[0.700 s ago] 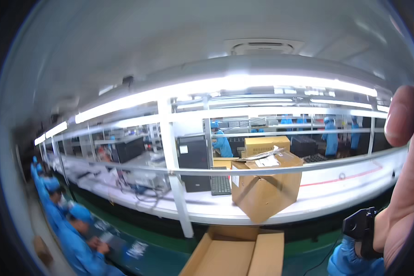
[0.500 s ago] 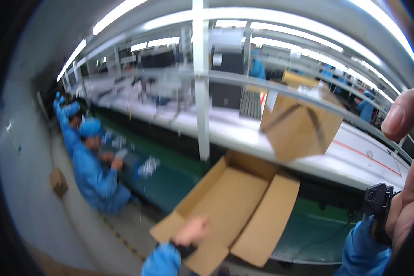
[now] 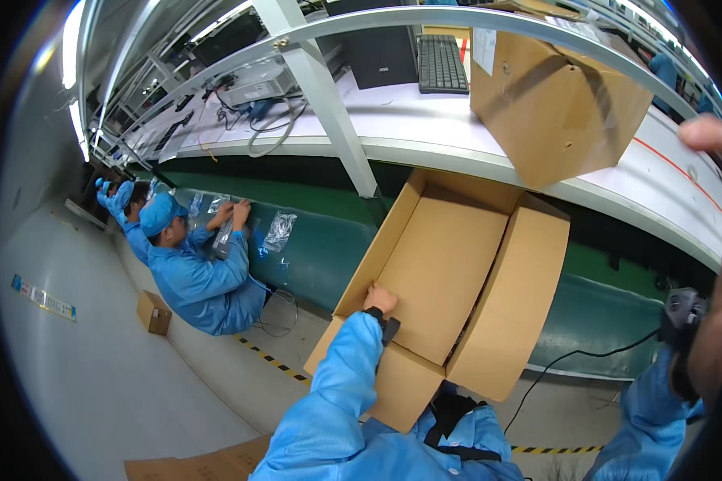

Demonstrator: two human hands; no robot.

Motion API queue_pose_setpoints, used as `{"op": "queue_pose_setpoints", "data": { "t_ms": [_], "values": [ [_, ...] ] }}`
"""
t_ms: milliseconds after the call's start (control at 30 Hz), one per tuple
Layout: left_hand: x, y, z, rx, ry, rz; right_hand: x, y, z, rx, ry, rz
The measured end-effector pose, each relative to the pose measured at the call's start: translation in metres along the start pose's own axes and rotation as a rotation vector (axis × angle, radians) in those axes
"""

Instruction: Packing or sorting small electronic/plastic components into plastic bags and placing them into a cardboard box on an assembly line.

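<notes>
A long open cardboard box (image 3: 505,313) lies tilted in front of me, its near flap folded down toward my body and a long side flap on the right. Inside, a flat brown cardboard panel (image 3: 437,264) covers the bottom. My left hand (image 3: 381,299) reaches into the box at the left wall, fingers curled against the cardboard where wall and panel meet; whatever they grip is hidden. My right hand (image 3: 710,138) is raised close at the right edge, thumb showing, the other fingers out of the picture. A small black camera (image 3: 684,309) is strapped to that wrist.
Behind the box runs a green conveyor belt (image 3: 329,248) with plastic bags. Above it, a white bench (image 3: 433,108) carries a large carton (image 3: 561,112), a keyboard (image 3: 443,64) and a black computer case (image 3: 381,56). A co-worker in blue (image 3: 192,272) sits left. A metal post (image 3: 321,88) stands between.
The view has tipped downward and sharpened. My left hand has moved to the box's left inner wall, fingers now curled there. The right hand stays raised at the right edge.
</notes>
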State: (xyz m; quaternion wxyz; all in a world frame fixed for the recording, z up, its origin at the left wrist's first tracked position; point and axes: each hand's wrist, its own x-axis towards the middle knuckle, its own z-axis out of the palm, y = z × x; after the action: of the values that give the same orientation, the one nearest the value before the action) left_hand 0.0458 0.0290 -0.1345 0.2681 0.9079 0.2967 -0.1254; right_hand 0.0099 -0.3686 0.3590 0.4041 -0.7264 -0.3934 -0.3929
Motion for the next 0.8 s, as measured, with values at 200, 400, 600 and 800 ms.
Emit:
{"op": "queue_pose_setpoints", "data": {
  "t_ms": [200,400,600,800],
  "values": [
    [-0.028,0.005,-0.047,0.093,-0.071,-0.309,-0.063,0.047,0.171,0.145,-0.042,0.538],
    [-0.025,0.011,-0.059,0.149,-0.114,-0.265,-0.254,0.033,0.232,0.058,-0.523,0.902],
    [-0.063,-0.002,-0.157,0.006,0.062,0.121,-0.28,0.027,0.244,-0.013,-0.659,0.594],
    [-0.128,0.023,-0.244,-0.025,0.197,0.197,-0.258,0.019,0.25,0.04,-0.438,0.922]
  ]
}}
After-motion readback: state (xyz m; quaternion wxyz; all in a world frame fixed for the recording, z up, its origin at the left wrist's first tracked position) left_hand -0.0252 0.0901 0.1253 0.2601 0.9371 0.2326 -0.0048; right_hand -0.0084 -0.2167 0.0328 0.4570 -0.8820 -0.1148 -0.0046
